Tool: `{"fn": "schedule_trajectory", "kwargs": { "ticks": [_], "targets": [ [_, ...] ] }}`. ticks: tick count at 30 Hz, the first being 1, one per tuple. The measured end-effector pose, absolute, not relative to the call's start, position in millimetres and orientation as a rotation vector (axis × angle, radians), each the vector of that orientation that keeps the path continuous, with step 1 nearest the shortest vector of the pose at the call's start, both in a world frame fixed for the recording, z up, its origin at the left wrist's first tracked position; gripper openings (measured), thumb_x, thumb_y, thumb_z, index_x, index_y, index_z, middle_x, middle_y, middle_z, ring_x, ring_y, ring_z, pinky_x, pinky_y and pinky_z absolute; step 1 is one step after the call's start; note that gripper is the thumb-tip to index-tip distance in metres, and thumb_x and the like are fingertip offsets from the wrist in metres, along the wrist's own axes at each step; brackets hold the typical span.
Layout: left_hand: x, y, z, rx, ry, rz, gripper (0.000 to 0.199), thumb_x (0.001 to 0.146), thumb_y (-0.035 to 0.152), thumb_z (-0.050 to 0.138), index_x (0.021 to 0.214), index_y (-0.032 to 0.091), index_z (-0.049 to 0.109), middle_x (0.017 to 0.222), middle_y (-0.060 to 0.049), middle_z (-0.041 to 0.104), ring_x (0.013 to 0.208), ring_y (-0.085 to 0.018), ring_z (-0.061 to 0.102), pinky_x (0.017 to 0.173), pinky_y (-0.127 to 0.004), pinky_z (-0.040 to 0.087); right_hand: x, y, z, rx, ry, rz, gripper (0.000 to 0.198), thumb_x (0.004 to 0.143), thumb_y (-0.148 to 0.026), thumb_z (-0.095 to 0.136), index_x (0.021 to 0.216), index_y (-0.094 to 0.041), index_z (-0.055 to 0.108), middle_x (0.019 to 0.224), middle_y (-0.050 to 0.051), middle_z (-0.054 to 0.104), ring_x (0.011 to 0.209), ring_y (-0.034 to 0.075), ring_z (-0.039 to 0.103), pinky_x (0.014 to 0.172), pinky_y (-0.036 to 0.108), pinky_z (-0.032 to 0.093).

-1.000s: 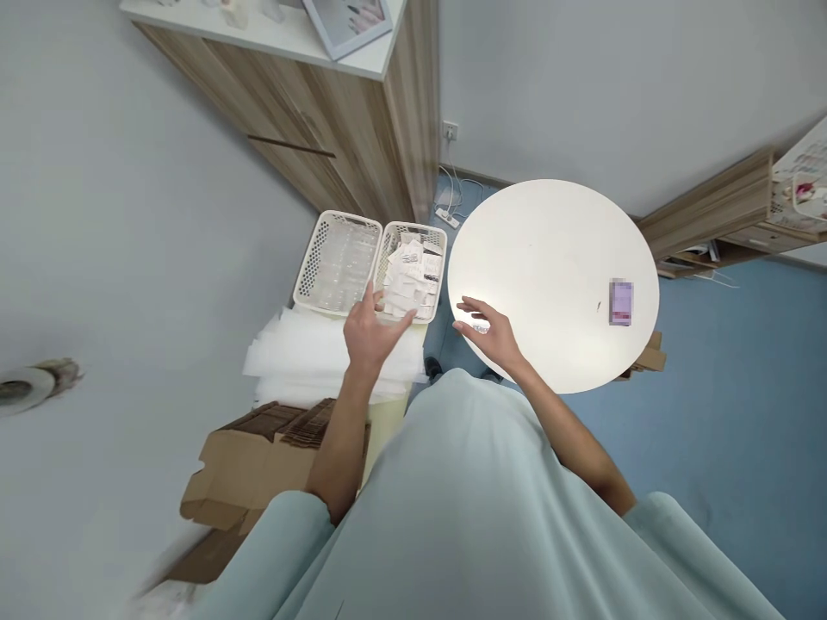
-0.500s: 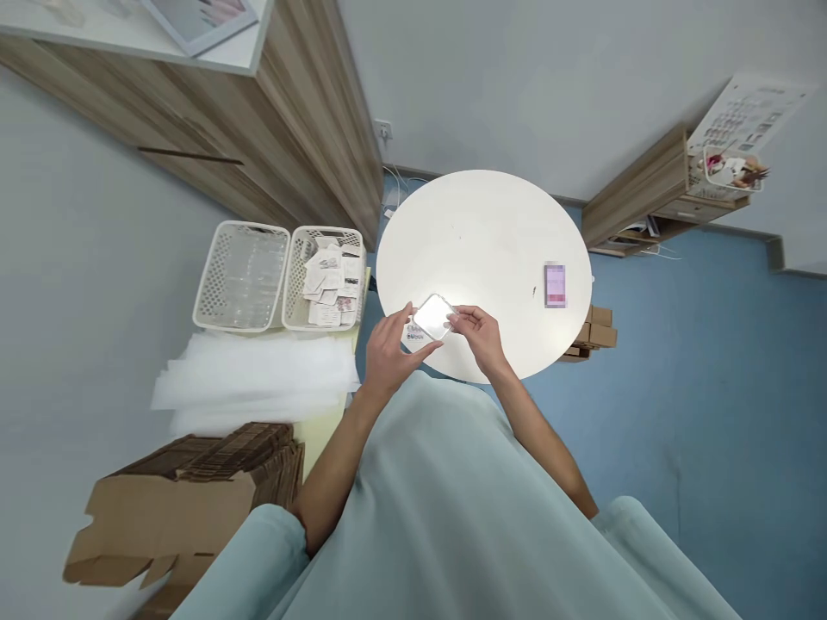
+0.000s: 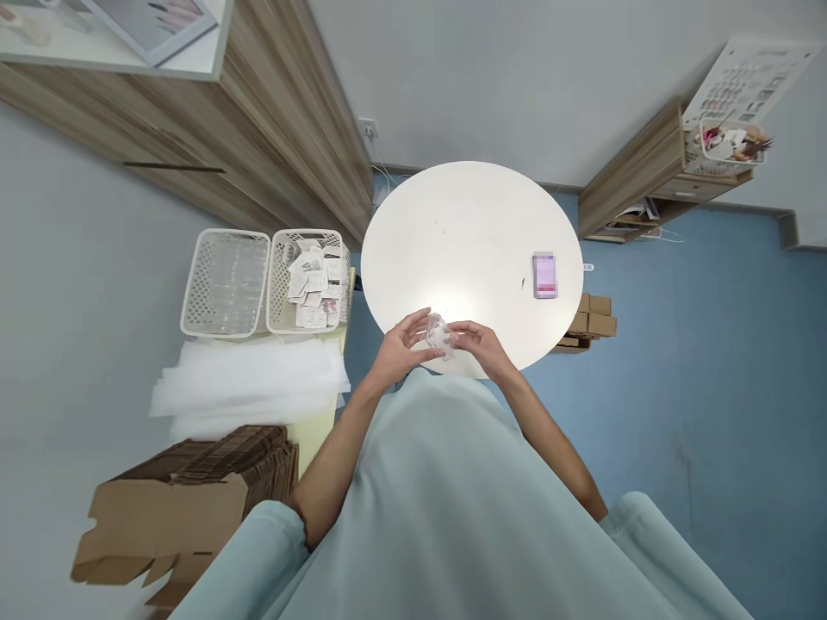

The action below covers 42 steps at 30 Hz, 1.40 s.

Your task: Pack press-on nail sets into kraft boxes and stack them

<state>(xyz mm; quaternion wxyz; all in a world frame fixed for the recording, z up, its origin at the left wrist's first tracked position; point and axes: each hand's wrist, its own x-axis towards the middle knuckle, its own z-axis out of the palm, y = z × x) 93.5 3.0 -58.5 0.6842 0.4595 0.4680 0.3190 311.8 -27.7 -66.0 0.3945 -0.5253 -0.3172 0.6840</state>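
A small clear plastic box (image 3: 438, 334) is held between my two hands over the near edge of the round white table (image 3: 471, 224). On its left side, my left hand (image 3: 401, 351) grips it between thumb and fingers. My right hand (image 3: 483, 346) has its fingertips closed on the right side of the same box. The box is tilted, and whatever lies inside it is too small to make out. A pinkish-purple pack (image 3: 544, 275) lies toward the right of the table, its face blurred.
Left of the table stand a basket of clear plastic boxes (image 3: 226, 284) and a basket of printed cards (image 3: 275, 293). White sheets (image 3: 251, 375) and stacked flat cardboard boxes (image 3: 168, 517) lie nearer. Small cartons (image 3: 598, 323) are beyond the table's right edge.
The clear box, flat and shining face-up before, is now turned and tilted, showing its side. Both hands have shifted their hold on it. The view has moved slightly.
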Motion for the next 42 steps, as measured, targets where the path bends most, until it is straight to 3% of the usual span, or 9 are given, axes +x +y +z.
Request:
{"fn": "schedule_trajectory", "kwargs": {
  "ticks": [5,14,26,37,42],
  "targets": [
    [84.6,-2.5,-60.6,0.988,1.059,0.664,0.091,0.061,0.043,0.104,0.143,0.022,0.069,0.137,-0.016,0.074,0.136,-0.04,0.066,0.121,-0.062,0.051,315.8,-31.1,-53.6,-1.335,-1.216,1.641,0.068,0.075,-0.052,0.096,0.136,-0.032,0.074,0.148,0.006,0.071,0.143,0.03,0.063,0.124,0.053,0.05],
    [61.0,-12.9,-62.9,0.993,1.082,0.56,0.089,0.059,0.044,0.105,0.137,0.02,0.07,0.128,-0.015,0.077,0.123,-0.039,0.074,0.11,-0.058,0.059,287.2,-56.0,-48.0,-1.348,-1.405,1.583,0.066,0.086,-0.043,0.089,0.148,-0.033,0.07,0.148,0.004,0.072,0.133,0.031,0.072,0.12,0.054,0.057],
    [43.2,-16.8,-64.1,0.99,1.023,0.515,0.088,0.06,0.04,0.105,0.136,0.018,0.069,0.134,-0.017,0.074,0.12,-0.037,0.075,0.104,-0.052,0.062,277.7,-67.1,-63.0,-1.364,-1.324,1.671,0.071,0.08,-0.044,0.093,0.148,-0.035,0.071,0.152,0.001,0.069,0.136,0.034,0.07,0.121,0.055,0.056],
    [28.3,-20.4,-68.7,0.885,0.944,0.568,0.086,0.065,0.04,0.103,0.141,0.019,0.069,0.144,-0.018,0.071,0.136,-0.042,0.066,0.113,-0.056,0.057,276.9,-64.5,-59.1,-1.296,-1.233,1.752,0.064,0.087,-0.049,0.087,0.147,-0.032,0.071,0.156,0.005,0.066,0.14,0.034,0.067,0.125,0.056,0.051],
    [29.7,-22.7,-72.5,0.794,0.918,0.723,0.081,0.071,0.044,0.101,0.143,0.023,0.07,0.159,-0.017,0.061,0.142,-0.042,0.062,0.119,-0.057,0.052,268.7,-56.8,-57.7,-1.172,-1.087,1.71,0.064,0.089,-0.057,0.085,0.144,-0.031,0.066,0.154,0.008,0.066,0.137,0.032,0.069,0.113,0.049,0.059]
  ]
}}
